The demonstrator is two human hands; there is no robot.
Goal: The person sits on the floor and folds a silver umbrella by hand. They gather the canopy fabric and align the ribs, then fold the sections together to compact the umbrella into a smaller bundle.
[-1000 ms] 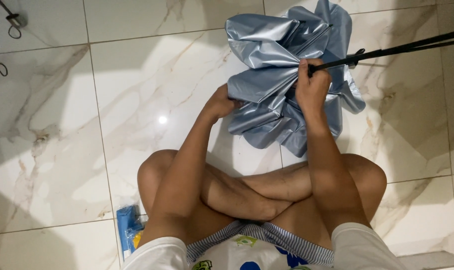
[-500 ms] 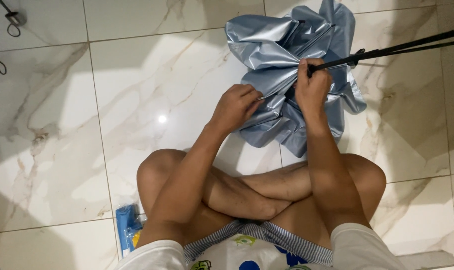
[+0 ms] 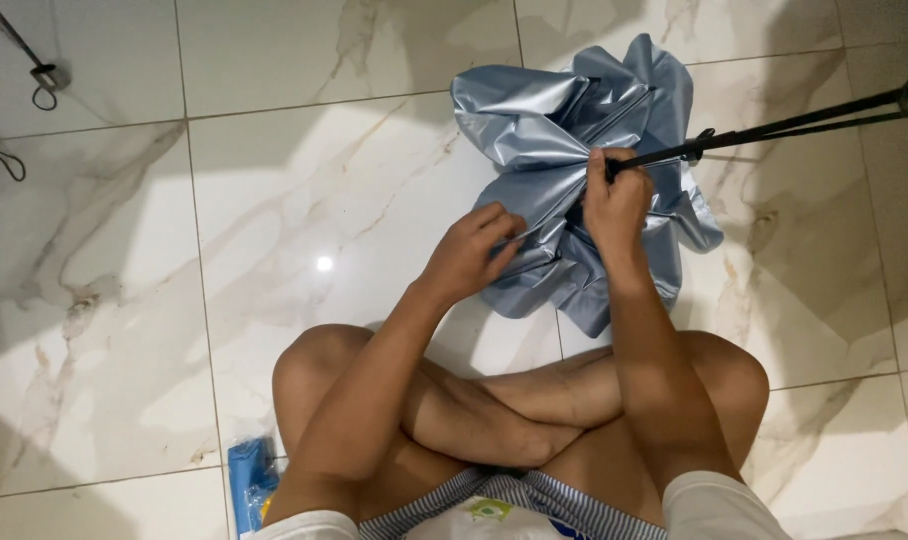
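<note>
A person sits cross-legged on a white marble-tiled floor (image 3: 274,200), seen from above, with a crumpled silver-blue umbrella canopy (image 3: 564,130) lying on the tiles just in front of the knees. The right hand (image 3: 617,195) is closed in a fist around the black umbrella shaft (image 3: 774,128), which runs off to the right edge, while the left hand (image 3: 471,252) pinches a fold of the canopy between curled fingers. A blue packet (image 3: 248,480) lies on the floor beside the left thigh.
</note>
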